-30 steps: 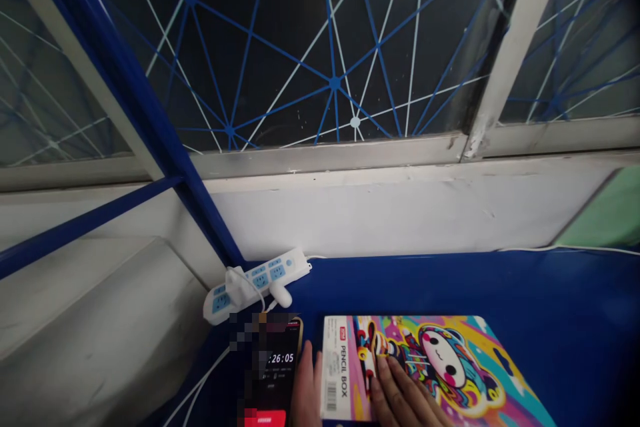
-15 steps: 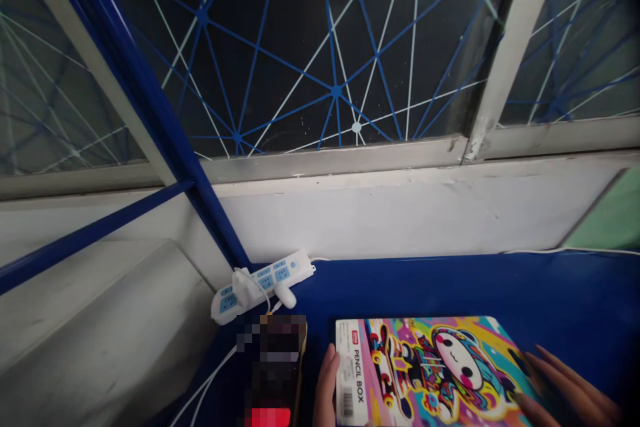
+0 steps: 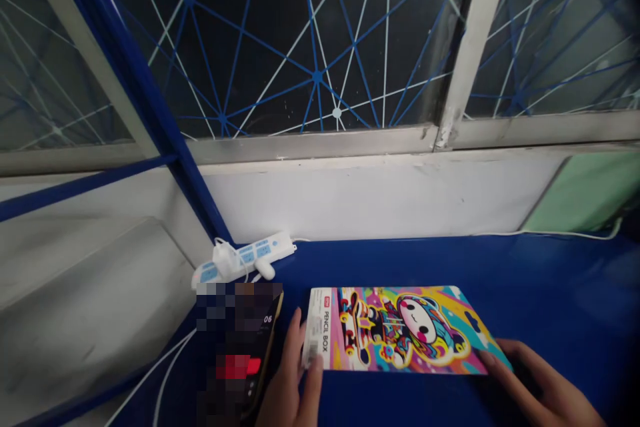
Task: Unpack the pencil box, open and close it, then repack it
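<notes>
A flat, brightly coloured pencil box [image 3: 395, 330] lies between my hands, just over the blue tabletop. Its face carries a cartoon figure with a skateboard, and the printed words "PENCIL BOX" run along a white strip at its left end. My left hand [image 3: 295, 373] grips that left end, thumb at the near corner and fingers along the side. At the opposite end my right hand [image 3: 540, 377] pinches the near right corner, its thumb on top and the other fingers partly hidden beneath. Both hands are closed on the box.
A phone [image 3: 263, 347], partly pixelated, lies left of my left hand. Behind it, a white power strip [image 3: 245, 259] holds plugs, with white cables [image 3: 170, 367] trailing left. The blue table [image 3: 400, 260] meets a white wall under patterned windows. A blue metal post [image 3: 185, 170] rises at left.
The view has shifted, bringing more of the box and both hands into frame. My right hand has gone from spread fingers beside the box to gripping its right corner.
</notes>
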Tool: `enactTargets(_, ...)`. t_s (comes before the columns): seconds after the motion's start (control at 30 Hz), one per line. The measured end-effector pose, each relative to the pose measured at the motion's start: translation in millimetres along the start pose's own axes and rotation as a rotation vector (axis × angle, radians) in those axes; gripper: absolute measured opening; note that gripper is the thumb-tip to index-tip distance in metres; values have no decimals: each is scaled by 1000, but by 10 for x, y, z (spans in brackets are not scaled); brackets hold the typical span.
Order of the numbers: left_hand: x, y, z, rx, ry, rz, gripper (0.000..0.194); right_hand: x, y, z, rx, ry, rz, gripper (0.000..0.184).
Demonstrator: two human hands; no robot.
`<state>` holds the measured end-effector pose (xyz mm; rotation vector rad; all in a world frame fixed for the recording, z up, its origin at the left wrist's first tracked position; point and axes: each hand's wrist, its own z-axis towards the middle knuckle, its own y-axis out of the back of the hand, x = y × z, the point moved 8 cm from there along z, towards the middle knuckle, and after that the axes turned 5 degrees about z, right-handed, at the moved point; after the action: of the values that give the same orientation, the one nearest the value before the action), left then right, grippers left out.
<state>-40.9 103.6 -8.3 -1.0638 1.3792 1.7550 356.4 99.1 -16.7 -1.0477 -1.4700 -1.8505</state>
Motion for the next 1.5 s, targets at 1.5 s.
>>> enactTargets(1.5, -638, 181, -312, 56, -320, 202, 40, 86, 415, -419, -255, 163, 334, 46)
